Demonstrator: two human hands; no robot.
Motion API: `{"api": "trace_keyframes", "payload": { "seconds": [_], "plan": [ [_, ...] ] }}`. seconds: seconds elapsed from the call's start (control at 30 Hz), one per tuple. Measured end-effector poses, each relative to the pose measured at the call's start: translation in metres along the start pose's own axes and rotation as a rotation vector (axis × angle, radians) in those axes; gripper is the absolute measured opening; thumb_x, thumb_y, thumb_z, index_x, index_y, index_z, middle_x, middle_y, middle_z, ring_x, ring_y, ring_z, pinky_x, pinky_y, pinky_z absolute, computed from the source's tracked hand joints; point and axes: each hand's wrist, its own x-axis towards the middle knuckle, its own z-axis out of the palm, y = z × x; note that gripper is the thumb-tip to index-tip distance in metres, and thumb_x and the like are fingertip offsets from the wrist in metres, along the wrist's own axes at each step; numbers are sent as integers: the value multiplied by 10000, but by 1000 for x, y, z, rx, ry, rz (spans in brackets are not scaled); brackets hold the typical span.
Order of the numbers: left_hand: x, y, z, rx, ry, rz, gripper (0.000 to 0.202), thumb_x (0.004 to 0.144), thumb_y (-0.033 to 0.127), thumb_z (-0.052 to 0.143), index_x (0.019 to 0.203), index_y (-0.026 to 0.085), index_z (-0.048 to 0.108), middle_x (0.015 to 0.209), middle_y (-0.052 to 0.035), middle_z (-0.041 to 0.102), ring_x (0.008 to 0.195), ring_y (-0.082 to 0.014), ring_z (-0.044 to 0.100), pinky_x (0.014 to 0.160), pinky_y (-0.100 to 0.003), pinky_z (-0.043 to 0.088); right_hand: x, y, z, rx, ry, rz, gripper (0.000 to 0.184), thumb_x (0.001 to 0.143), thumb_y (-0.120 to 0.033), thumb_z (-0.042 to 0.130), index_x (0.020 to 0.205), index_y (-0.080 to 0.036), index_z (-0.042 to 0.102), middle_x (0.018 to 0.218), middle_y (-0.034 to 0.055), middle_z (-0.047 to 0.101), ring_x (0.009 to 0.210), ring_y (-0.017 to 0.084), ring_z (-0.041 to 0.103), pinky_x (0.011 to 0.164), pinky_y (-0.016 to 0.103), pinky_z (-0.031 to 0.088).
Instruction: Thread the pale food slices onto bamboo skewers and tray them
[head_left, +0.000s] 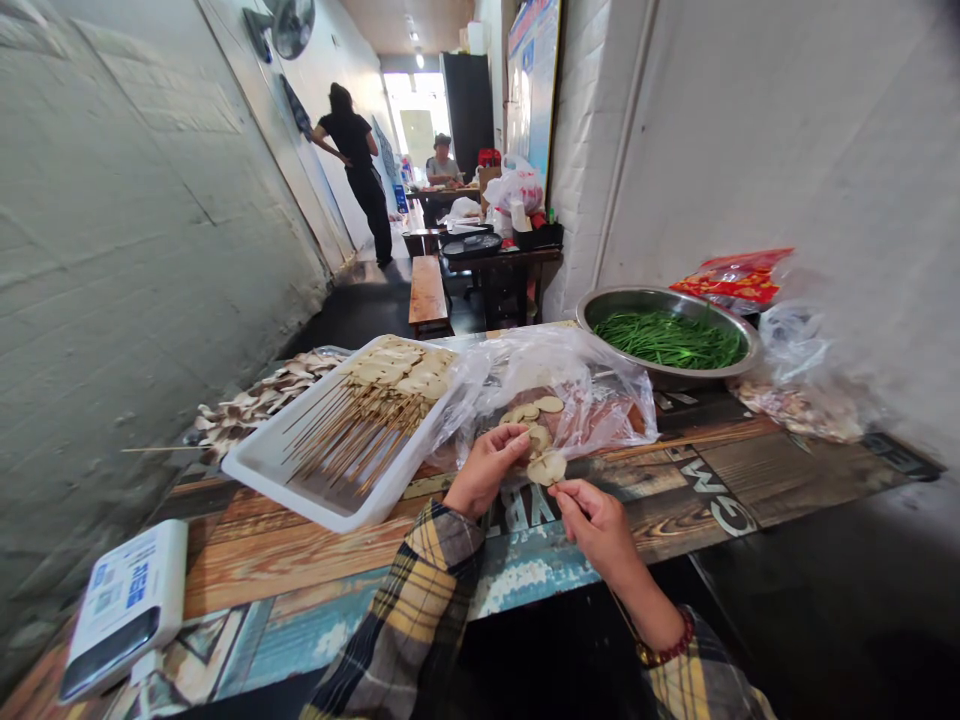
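Observation:
My right hand [600, 525] is closed, its thumb and finger pinching a thin bamboo skewer. A pale, thin round slice [547, 467] is at the skewer's tip. My left hand [491, 465] pinches the edge of another pale round slice [538, 438] just above it; what food the slices are, I cannot tell. Beyond my hands, more loose slices [550, 404] lie at the mouth of a clear plastic bag [607, 385]. Left of my hands stands a white tray [259, 465] with rows of skewered slices [405, 365], their sticks pointing toward me.
Mushroom pieces [247, 410] lie left of the tray. At the right are a steel bowl [660, 375] of green chives and a knotted plastic bag [802, 370]. A white payment box [127, 605] stands front left. Two people are farther back, past a wooden bench [428, 290].

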Motion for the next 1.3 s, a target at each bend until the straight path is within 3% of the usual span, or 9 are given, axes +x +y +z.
{"api": "trace_keyframes", "payload": {
  "seconds": [0.13,0.37,0.63,0.83,1.3],
  "plan": [
    [-1,-2,5,-60,-63,-33,341,642,400,799,819,131,689,783,-49,692,676,-125,599,644,-229,443,0,-4,-1,-29,-24,-7,298,914,-348,480,924,-132,686,464,-52,492,427,113,479,486,221,373],
    [-2,2,1,-133,91,-3,347,593,370,831,814,137,700,710,-21,672,626,-114,581,616,-229,446,0,-6,0,-94,-36,-20,323,916,-366,476,934,-131,698,486,-34,532,452,126,527,529,228,405],
    [0,0,-2,-84,134,14,356,594,434,814,735,130,694,622,7,604,559,-89,518,582,-225,415,-2,-8,-1,-105,-25,-39,315,918,-370,477,867,-149,695,466,-47,504,445,120,503,507,221,391],
    [0,-1,1,-6,118,47,355,579,440,813,643,125,663,578,24,560,534,-71,452,553,-210,356,-2,-6,-2,-107,-37,-43,298,929,-355,466,859,-158,678,469,-54,493,448,116,494,510,220,387],
    [1,-7,2,95,59,57,358,648,457,756,623,122,632,557,31,511,519,-65,395,519,-206,306,-2,-7,-2,-122,17,-71,294,917,-354,470,818,-162,670,464,-50,505,426,116,495,491,219,394]
  ]
}}
